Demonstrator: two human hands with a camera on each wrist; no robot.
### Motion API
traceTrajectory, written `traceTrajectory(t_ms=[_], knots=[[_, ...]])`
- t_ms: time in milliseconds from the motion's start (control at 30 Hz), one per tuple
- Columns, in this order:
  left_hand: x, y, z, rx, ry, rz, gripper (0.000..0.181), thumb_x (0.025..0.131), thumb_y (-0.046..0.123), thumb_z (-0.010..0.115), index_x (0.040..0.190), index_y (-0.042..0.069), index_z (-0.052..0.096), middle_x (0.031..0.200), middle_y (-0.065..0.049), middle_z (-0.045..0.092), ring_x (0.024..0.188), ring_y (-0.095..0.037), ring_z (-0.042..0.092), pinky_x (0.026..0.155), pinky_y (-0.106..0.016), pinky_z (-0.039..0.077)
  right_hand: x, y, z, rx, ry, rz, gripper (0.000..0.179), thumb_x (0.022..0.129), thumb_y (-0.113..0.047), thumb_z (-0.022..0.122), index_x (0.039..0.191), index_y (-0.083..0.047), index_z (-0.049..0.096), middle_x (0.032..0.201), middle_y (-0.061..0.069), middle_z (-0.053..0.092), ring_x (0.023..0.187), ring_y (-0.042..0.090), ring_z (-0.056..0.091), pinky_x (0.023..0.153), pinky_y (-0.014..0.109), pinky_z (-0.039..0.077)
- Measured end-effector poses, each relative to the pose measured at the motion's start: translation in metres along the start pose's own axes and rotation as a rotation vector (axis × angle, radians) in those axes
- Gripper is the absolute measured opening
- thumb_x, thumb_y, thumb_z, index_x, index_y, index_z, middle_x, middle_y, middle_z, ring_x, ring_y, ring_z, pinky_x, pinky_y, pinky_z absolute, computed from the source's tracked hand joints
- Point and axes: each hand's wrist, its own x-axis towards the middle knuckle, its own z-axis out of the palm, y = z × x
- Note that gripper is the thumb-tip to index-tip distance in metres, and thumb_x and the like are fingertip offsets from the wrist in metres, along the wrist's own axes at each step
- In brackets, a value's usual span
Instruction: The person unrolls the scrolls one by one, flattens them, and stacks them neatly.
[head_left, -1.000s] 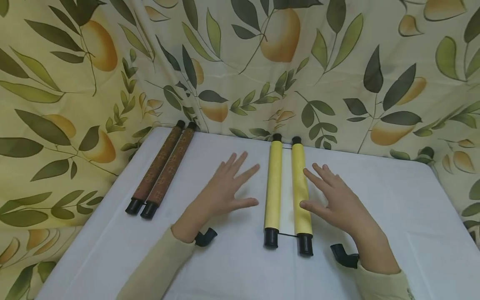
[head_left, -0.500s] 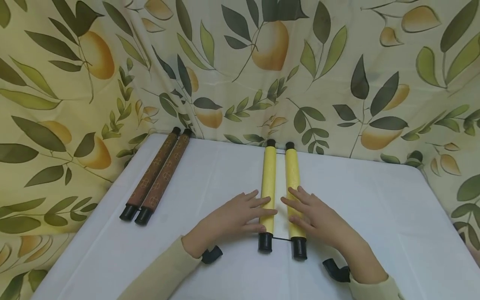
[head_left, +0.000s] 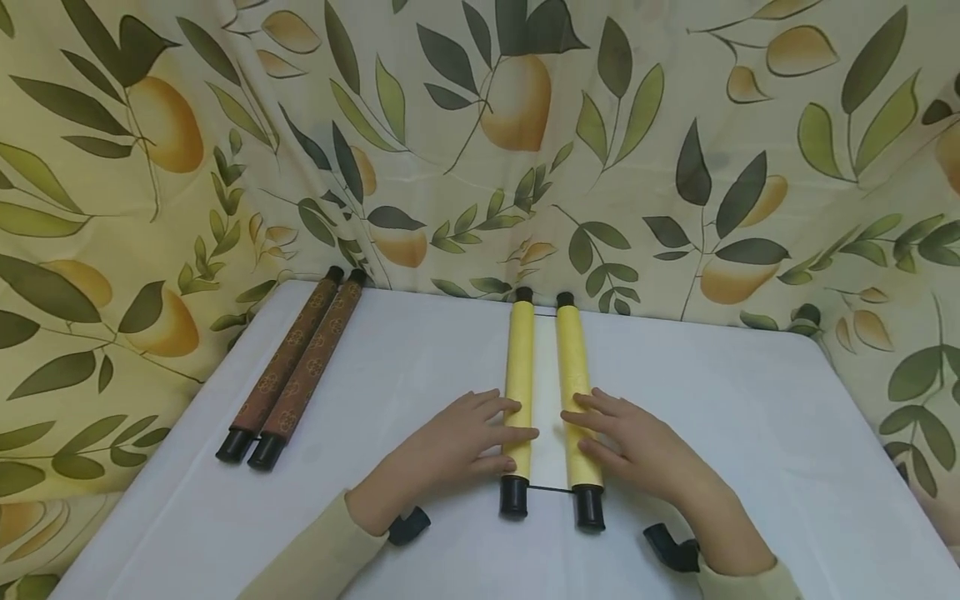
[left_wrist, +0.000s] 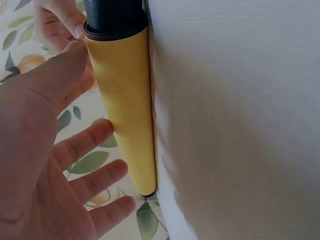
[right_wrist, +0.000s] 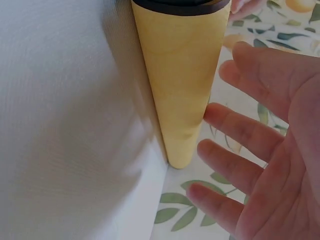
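Note:
A yellow scroll lies partly unrolled, its left roll (head_left: 521, 358) and right roll (head_left: 573, 350) standing side by side with a white strip (head_left: 547, 379) between them. Black caps end both rolls. My left hand (head_left: 453, 437) has its fingers spread over the near part of the left roll; in the left wrist view its thumb is near the black cap (left_wrist: 115, 17). Over the near part of the right roll, my right hand (head_left: 645, 442) reaches with loosely bent, spread fingers. The right wrist view shows those fingertips (right_wrist: 214, 111) right at the yellow surface. Neither hand grips a roll.
A brown patterned scroll (head_left: 311, 364) with black ends lies at the left of the white table (head_left: 697, 375). Behind and left hangs a leaf-and-fruit printed cloth (head_left: 480, 200). Black elbow-shaped pieces (head_left: 409, 527) sit at both wrists.
Both hands have come down and nearer the viewer, from raised beside and over the yellow scroll to its near part. The head view has shifted slightly; the scrolls look unmoved on the table.

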Motion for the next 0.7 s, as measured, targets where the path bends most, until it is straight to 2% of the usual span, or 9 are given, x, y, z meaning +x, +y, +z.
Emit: traceTrajectory(t_ms=[200,433,700], knots=[[-0.0029,-0.0011,0.0033,-0.008,0.041,-0.024,0.04,0.099,0.053,0.053,0.138,0.042,0.057,0.148,0.001,0.049,0.141,-0.023,0.038,0.118,-0.041,0.029,-0.0013,0.0005,-0.0025,-0.029,0.019,-0.003,0.037,0.096,-0.033,0.066,0.132,-0.023,0.066,0.142,0.007,0.057,0.135,0.035,0.049,0.103,0.057,0.044],[-0.007,-0.006,-0.0006,-0.063,0.031,-0.028,0.039,0.097,0.053,0.055,0.132,0.036,0.062,0.159,0.001,0.038,0.149,-0.034,0.028,0.119,-0.048,0.025,0.0023,-0.0031,-0.001,-0.046,-0.012,0.044,0.038,0.095,-0.036,0.067,0.132,-0.025,0.066,0.142,0.008,0.057,0.131,0.034,0.053,0.103,0.056,0.044],[-0.0047,-0.0099,-0.005,-0.088,0.017,-0.025,0.04,0.094,0.051,0.059,0.128,0.03,0.064,0.153,-0.001,0.047,0.146,-0.033,0.034,0.12,-0.044,0.026,0.0014,-0.0018,-0.0018,-0.058,-0.023,0.075,0.035,0.095,-0.036,0.068,0.129,-0.029,0.067,0.141,0.006,0.057,0.128,0.034,0.054,0.1,0.058,0.046]])
